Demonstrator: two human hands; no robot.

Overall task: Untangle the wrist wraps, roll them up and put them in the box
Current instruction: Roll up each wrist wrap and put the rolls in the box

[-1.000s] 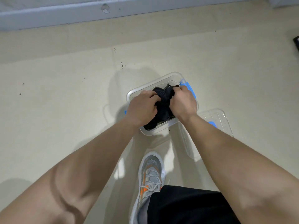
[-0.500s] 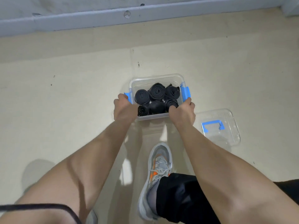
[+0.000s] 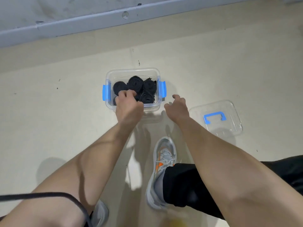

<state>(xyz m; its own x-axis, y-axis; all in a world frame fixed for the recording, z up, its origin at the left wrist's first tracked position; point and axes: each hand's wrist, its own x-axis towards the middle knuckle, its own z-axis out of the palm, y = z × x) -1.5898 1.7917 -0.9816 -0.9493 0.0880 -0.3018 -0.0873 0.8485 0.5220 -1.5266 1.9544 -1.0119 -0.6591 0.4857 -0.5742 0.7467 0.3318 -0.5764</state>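
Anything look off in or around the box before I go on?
Mostly tidy: rolled wrist wraps sit inside the box. The back-right roll looks looser, an end poking up. The lid lies off, on the floor to the right.

Light's even and fairly bright, looks overhead. Floor [image 3: 229,63] shows soft overlapping shadows under my arms [image 3: 101,161], running from the box [image 3: 132,71] toward 6 o'clock, plus a faint blob at 8. Mild sheen on the lid [image 3: 229,108]. Wall edge [image 3: 98,20] at 12 bows, wide-angle. Arms go soft at the bottom edge. Rolled wraps [image 3: 136,84] read near-featureless black.
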